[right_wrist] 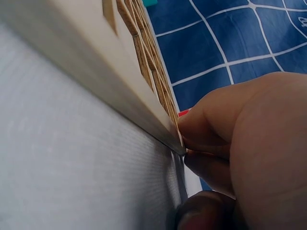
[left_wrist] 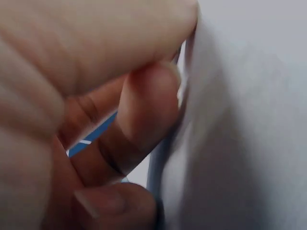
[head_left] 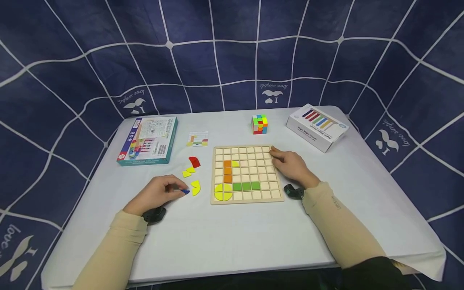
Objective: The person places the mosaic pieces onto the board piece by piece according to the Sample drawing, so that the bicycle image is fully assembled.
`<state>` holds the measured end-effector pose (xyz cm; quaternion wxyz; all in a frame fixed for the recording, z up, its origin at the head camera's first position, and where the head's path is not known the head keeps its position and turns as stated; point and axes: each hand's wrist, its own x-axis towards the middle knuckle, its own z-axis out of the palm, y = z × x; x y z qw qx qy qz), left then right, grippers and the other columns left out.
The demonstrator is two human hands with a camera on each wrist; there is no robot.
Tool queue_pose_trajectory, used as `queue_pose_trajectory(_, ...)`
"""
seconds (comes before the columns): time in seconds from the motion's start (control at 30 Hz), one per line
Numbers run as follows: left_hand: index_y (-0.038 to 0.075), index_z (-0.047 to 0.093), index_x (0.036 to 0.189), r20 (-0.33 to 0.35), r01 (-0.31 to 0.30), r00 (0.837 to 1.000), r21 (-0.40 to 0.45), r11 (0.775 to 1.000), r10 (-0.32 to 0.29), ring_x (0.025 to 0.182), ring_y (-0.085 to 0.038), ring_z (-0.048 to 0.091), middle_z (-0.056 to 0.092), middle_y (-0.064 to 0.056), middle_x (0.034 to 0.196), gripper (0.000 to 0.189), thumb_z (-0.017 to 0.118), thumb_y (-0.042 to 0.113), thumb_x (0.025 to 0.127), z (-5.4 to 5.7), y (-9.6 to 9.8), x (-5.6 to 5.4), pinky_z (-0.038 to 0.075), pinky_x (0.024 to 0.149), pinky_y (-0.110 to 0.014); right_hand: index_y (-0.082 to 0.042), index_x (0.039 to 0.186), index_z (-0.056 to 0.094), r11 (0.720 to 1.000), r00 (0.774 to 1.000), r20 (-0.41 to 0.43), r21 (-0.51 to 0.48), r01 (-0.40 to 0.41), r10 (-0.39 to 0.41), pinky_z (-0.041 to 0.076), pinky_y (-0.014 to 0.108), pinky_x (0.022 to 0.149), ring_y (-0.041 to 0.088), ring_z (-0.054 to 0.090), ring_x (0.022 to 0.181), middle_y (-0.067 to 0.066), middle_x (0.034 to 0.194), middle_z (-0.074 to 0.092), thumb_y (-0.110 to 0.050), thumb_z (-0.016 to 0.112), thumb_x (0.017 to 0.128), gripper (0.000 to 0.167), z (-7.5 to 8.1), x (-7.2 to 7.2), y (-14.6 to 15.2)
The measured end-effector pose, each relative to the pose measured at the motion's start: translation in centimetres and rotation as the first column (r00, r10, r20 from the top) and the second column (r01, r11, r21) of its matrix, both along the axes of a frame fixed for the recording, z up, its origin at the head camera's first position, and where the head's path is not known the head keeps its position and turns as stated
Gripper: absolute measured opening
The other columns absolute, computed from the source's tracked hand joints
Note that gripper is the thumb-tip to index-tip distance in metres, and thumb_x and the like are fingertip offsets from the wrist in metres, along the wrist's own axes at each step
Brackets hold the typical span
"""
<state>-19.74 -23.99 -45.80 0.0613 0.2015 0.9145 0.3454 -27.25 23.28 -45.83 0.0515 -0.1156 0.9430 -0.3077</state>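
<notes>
In the head view my left hand (head_left: 159, 194) pinches a small blue piece (head_left: 185, 191) low over the cloth. The left wrist view shows the curled fingers (left_wrist: 148, 103) close to the white cloth; the piece cannot be made out there. Just right of this hand lie yellow pieces (head_left: 196, 187), more yellow pieces (head_left: 186, 173) and red pieces (head_left: 194, 162). My right hand (head_left: 291, 164) grips the right edge of a wooden grid board (head_left: 250, 202), near its far corner. Orange squares (head_left: 227, 171), green squares (head_left: 246, 186) and yellow quarter-rounds (head_left: 222, 192) sit in the board's cells.
A teal-edged box (head_left: 148, 141) lies at the far left, with a patterned card (head_left: 197, 138) beside it. Behind the board stands a puzzle cube (head_left: 259, 124). A white box (head_left: 317, 127) lies at the far right. Dark blue cloth (head_left: 235, 60) hangs behind the white table (head_left: 232, 241).
</notes>
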Motion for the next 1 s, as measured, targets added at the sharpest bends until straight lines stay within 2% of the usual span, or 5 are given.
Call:
queue_pose_trajectory(0.47, 0.026, 0.080, 0.101, -0.073, 0.020, 0.997, 0.022, 1.000, -0.019, 0.071, -0.015, 0.056, 0.072, 0.010, 0.093, 0.023, 0.088, 0.014, 0.083, -0.3, 0.8, 0.1, 0.048, 0.063, -0.023, -0.016, 0.152, 0.050, 1.000, 1.000, 0.023, -0.004, 0.014, -0.014, 0.030, 0.056, 0.120, 0.032, 0.036, 0.151, -0.004, 0.163, 0.039, -0.032, 0.053, 0.105, 0.049, 0.1, 0.1, -0.1)
queue_pose_trajectory(0.63, 0.026, 0.080, 0.101, -0.141, -0.014, 0.990, 0.057, 0.998, 0.021, 0.069, -0.013, 0.054, 0.069, 0.011, 0.088, 0.023, 0.088, 0.015, 0.083, 0.2, 1.6, 0.4, 0.045, 0.058, -0.022, -0.016, 0.151, 0.051, 1.000, 1.000, 0.017, -0.010, 0.007, -0.007, 0.030, 0.055, 0.120, 0.032, 0.037, 0.151, -0.003, 0.162, 0.040, -0.032, 0.053, 0.105, 0.049, -0.1, 0.1, -0.1)
queue_pose_trajectory(0.8, 0.027, 0.080, 0.100, -0.173, 0.096, 0.982, 0.096, 0.991, -0.079, 0.071, -0.010, 0.057, 0.071, 0.016, 0.092, 0.023, 0.087, 0.013, 0.083, 1.5, 5.3, 1.5, 0.049, 0.061, -0.023, -0.016, 0.151, 0.051, 1.000, 1.000, 0.011, -0.004, 0.010, -0.010, 0.030, 0.056, 0.120, 0.033, 0.037, 0.151, -0.003, 0.162, 0.040, -0.032, 0.053, 0.105, 0.049, -0.1, 0.0, 0.0)
queue_pose_trajectory(0.9, 0.028, 0.080, 0.098, -0.164, 0.179, 0.972, 0.066, 0.982, -0.166, 0.069, -0.005, 0.056, 0.070, 0.019, 0.089, 0.020, 0.087, 0.016, 0.084, 2.0, 8.6, 2.2, 0.048, 0.062, -0.022, -0.016, 0.151, 0.051, 1.000, 1.000, 0.006, -0.005, 0.009, -0.009, 0.030, 0.056, 0.119, 0.034, 0.037, 0.150, -0.003, 0.162, 0.040, -0.031, 0.054, 0.105, 0.048, 0.0, 0.0, 0.0)
queue_pose_trajectory(1.0, 0.027, 0.079, 0.097, -0.162, 0.202, 0.967, 0.021, 0.979, -0.196, 0.066, -0.003, 0.052, 0.069, 0.019, 0.085, 0.016, 0.087, 0.019, 0.084, 2.4, 11.9, 2.7, 0.045, 0.059, -0.021, -0.016, 0.151, 0.051, 1.000, 1.000, 0.004, -0.010, 0.004, -0.004, 0.030, 0.056, 0.120, 0.034, 0.037, 0.150, -0.002, 0.162, 0.040, -0.030, 0.054, 0.105, 0.048, -0.1, -0.1, 0.0)
